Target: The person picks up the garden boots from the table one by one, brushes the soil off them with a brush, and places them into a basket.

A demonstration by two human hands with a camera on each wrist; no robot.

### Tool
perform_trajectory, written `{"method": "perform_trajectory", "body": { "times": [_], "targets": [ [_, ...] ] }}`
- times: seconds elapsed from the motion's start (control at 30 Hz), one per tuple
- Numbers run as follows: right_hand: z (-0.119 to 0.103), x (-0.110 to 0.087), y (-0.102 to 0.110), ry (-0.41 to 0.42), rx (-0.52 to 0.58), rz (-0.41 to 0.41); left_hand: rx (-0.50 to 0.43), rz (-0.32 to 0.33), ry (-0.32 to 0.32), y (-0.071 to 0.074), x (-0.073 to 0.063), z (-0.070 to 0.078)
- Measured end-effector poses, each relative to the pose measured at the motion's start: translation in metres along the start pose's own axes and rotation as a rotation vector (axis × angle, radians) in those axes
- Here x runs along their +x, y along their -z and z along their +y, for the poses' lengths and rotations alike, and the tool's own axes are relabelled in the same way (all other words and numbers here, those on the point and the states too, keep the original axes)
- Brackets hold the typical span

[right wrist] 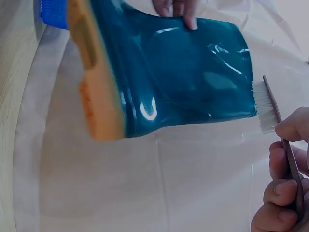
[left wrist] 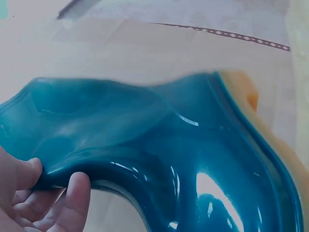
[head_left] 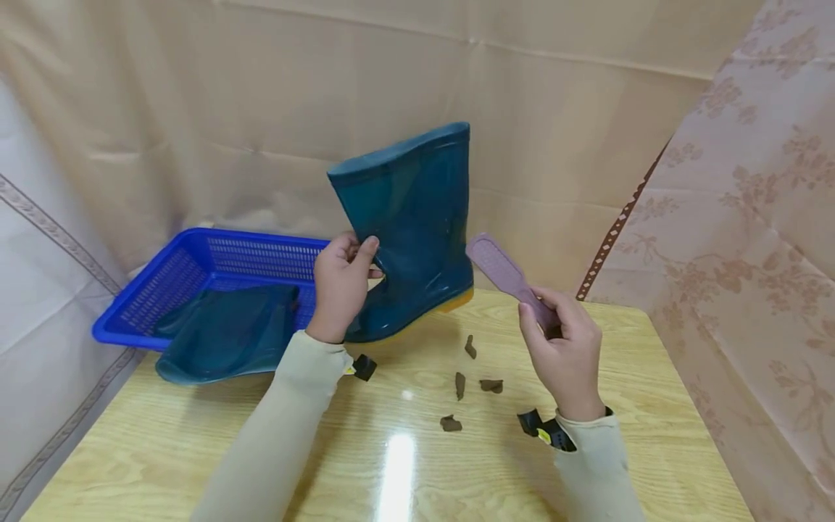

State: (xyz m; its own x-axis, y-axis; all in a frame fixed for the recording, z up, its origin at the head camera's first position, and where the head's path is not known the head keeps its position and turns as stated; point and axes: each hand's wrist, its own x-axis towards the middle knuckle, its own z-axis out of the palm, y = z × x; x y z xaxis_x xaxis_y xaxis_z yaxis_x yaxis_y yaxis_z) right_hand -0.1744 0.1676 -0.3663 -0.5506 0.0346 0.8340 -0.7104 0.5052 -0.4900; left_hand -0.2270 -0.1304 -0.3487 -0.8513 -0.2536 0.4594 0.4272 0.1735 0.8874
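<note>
A dark teal rubber boot [head_left: 424, 210] with a yellowish sole is held up over the table, opening upward and toe pointing left. My left hand [head_left: 342, 286] pinches the front of its shaft near the ankle, thumb on the near side. In my right hand [head_left: 566, 346] is a scrub brush [head_left: 499, 264] with a mauve back and handle. Its white bristles [right wrist: 263, 106] face the boot, right at the shaft in the right wrist view. Several brown scraps [head_left: 491, 386] lie on the table below, between the hands.
A blue plastic basket [head_left: 104, 332] stands at the left of the wood-grain table [head_left: 652, 435]. A second teal boot [head_left: 228, 333] lies in it, its opening hanging over the near rim. Beige cloth [head_left: 554, 145] hangs behind, and flowered cloth [head_left: 770, 239] at the right.
</note>
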Motion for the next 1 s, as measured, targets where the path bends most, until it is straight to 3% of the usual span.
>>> {"method": "perform_trajectory", "body": {
  "times": [0.2,0.43,0.63,0.77,1.0],
  "targets": [
    [0.002,0.000,-0.002,0.030,0.016,-0.020,-0.062,0.091,0.012,0.022,0.017,0.023],
    [0.006,-0.002,-0.004,0.036,0.008,-0.049,0.109,0.136,0.040,0.065,0.043,0.044],
    [0.003,-0.005,-0.005,0.018,-0.011,-0.078,0.202,0.198,0.157,0.115,0.065,0.039],
    [0.001,-0.008,-0.004,-0.008,-0.037,-0.114,0.304,0.177,0.244,0.147,0.073,0.032],
    [-0.001,-0.012,-0.001,-0.008,-0.068,-0.149,0.375,0.136,0.311,0.177,0.076,0.018]
  ]
}}
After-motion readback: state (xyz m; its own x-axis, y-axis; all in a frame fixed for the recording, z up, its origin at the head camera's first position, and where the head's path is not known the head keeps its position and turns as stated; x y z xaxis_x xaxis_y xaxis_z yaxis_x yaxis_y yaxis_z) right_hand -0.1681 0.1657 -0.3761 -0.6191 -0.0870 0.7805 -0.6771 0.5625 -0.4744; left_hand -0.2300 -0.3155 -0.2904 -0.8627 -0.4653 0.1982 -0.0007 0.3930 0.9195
